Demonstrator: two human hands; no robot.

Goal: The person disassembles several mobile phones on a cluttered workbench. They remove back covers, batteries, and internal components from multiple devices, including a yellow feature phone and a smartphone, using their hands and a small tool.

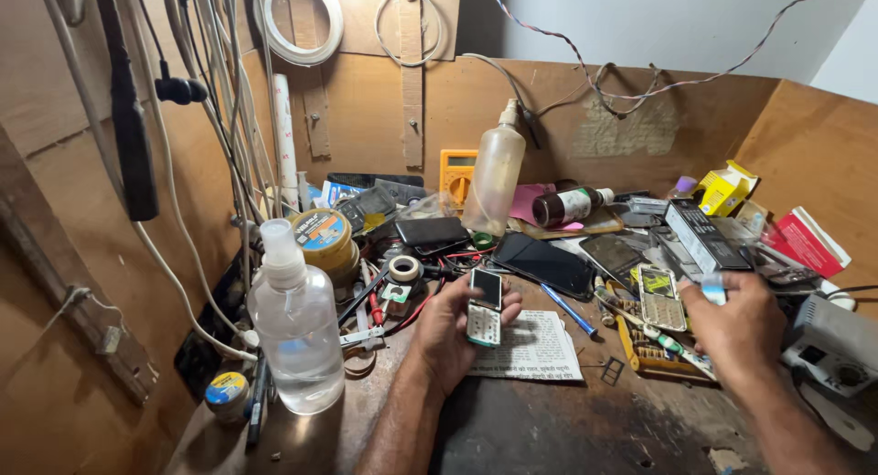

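My left hand [448, 333] holds a small keypad phone [485, 308] upright above the workbench, its dark screen on top and its pale keypad below. My right hand [736, 324] is raised to the right and pinches a small pale blue-white piece [714, 288] between thumb and fingers. Just left of that hand lies another opened keypad phone [660, 298] among loose parts. A scrap of printed newspaper [533, 345] lies on the bench under and between my hands.
A clear spray bottle [297, 324] stands at the front left, next to a round tin [324, 239] and a tape roll [404, 268]. Dark phones [547, 263], a tall squeeze bottle [494, 176], a yellow multimeter [455, 170], boxes [704, 235] and hanging cables [197, 164] crowd the back.
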